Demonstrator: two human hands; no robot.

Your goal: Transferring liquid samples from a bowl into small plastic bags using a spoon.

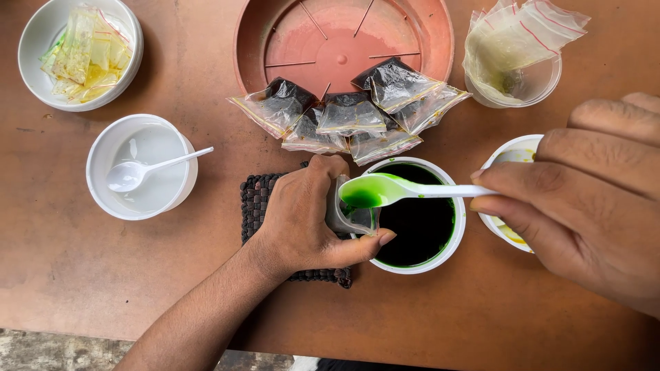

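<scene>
My left hand (302,216) grips a small clear plastic bag (352,214) and holds its mouth open beside a white cup of dark green liquid (450,240). My right hand (584,206) holds a white plastic spoon (399,189) by its handle. The spoon's bowl carries bright green liquid and hovers right over the bag's mouth, above the cup's left rim. My left hand rests on a dark beaded mat (256,203).
Several filled dark bags (354,113) lie on the rim of a round reddish-brown tray (251,38). A white bowl with clear liquid and a spoon (144,168) stands left; a bowl of yellowish bags (82,51) far left. A cup of empty bags (512,58) sits top right. Another white cup (509,151) is behind my right hand.
</scene>
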